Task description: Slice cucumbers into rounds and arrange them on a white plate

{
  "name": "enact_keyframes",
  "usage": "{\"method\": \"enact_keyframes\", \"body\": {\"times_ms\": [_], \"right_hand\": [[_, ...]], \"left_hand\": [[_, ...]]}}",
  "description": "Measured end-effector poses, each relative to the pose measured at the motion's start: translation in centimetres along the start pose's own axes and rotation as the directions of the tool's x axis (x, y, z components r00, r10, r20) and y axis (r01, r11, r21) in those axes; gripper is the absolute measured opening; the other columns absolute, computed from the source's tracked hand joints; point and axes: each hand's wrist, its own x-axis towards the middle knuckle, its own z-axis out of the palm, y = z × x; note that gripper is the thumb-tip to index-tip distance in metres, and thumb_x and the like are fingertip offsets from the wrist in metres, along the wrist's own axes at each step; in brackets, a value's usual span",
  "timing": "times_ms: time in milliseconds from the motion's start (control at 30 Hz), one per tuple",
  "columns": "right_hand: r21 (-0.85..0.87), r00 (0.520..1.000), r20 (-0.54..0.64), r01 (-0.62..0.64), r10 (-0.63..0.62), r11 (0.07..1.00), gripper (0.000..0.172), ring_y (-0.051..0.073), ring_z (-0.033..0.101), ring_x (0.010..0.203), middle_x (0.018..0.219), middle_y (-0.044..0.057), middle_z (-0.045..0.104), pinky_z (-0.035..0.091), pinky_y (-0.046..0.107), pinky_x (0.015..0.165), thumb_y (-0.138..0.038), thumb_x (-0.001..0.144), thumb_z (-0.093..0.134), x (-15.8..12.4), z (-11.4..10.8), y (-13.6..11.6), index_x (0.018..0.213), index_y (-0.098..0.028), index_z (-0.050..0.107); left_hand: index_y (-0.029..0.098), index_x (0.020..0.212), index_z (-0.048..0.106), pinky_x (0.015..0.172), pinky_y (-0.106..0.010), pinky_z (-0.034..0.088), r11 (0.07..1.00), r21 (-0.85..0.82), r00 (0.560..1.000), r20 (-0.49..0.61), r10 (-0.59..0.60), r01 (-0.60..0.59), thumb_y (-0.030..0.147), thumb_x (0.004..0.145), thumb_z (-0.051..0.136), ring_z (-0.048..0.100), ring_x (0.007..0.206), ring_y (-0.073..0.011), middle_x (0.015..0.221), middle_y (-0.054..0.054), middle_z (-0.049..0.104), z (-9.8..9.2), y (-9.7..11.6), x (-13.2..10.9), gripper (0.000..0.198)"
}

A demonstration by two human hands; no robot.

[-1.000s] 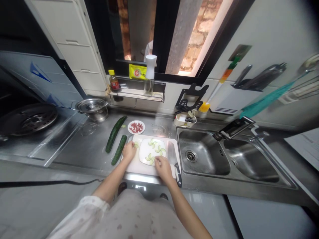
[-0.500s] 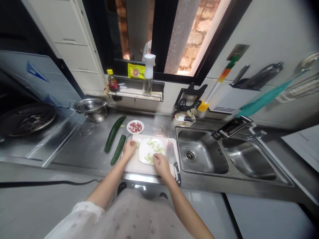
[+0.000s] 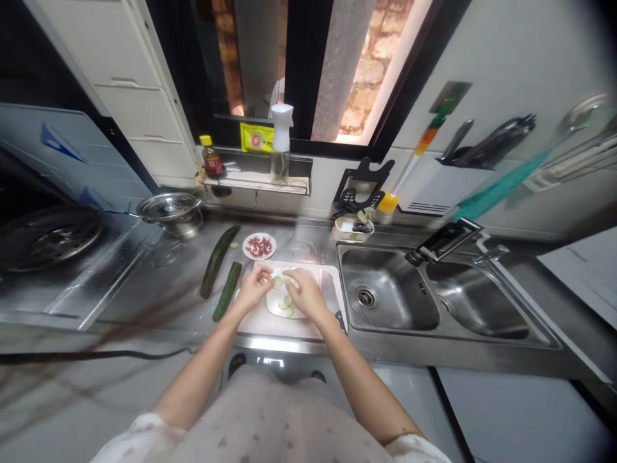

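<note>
My left hand (image 3: 255, 287) is over the left edge of a white plate (image 3: 272, 307), fingers curled and closed on a thin cucumber slice (image 3: 277, 283). Coming in from the right, my right hand (image 3: 306, 294) reaches over the plate with fingers stretched out toward that slice; I see nothing in it. It hides the plate's far right part. Curved cucumber slices (image 3: 286, 307) lie fanned out near the plate's front. Under the plate is a white cutting board (image 3: 255, 326). A knife (image 3: 340, 319) rests along the board's right side, partly covered by my right forearm.
Left of the board lie a whole cucumber (image 3: 219, 262) and a cut cucumber (image 3: 227, 292). Behind it stands a small plate of chopped red pieces (image 3: 259, 246). A lidded steel pot (image 3: 173, 215) is at the back left. The double sink (image 3: 390, 289) is on the right.
My left hand has moved right, bringing the cucumber slice over the plate. My right hand has moved up and away from the front slices toward the left hand. The view has shifted slightly.
</note>
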Motion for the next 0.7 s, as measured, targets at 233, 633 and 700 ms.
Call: {"method": "enact_keyframes", "body": {"times_ms": [233,633,700], "right_hand": [[0.013,0.996,0.073,0.041,-0.042,0.999,0.014,0.019,0.052,0.093,0.093,0.005,0.062,0.040,0.032,0.087,-0.022,0.089,0.053,0.8,-0.1,-1.2,0.093,-0.020,0.066],[0.074,0.999,-0.036,-0.031,0.034,0.997,0.016,0.017,0.054,0.084,0.085,0.003,0.064,0.040,0.029,0.081,-0.020,0.088,0.049,1.2,-0.1,-0.1,0.079,-0.020,0.062],[0.069,0.999,-0.029,-0.016,0.018,0.997,0.015,0.017,0.053,0.084,0.084,0.003,0.063,0.039,0.029,0.081,-0.019,0.088,0.049,1.2,-0.4,-0.2,0.080,-0.020,0.062]], "left_hand": [[0.018,0.099,0.057,0.071,-0.023,0.045,0.996,0.016,0.994,0.065,0.090,-0.091,0.024,0.075,0.062,0.061,0.076,-0.0131,0.078,0.000,0.063,-0.5,2.1,-0.8,0.025],[0.016,0.074,0.060,0.043,-0.019,0.029,0.868,-0.300,0.918,0.093,-0.387,0.396,0.060,0.075,0.056,0.051,0.051,-0.0091,0.066,-0.003,0.063,1.7,-0.1,-2.6,0.044],[0.015,0.077,0.060,0.039,-0.018,0.019,0.762,-0.412,0.866,0.201,-0.458,0.499,0.064,0.073,0.056,0.045,0.044,-0.0059,0.064,-0.002,0.061,2.0,-0.1,-2.8,0.050]]}}
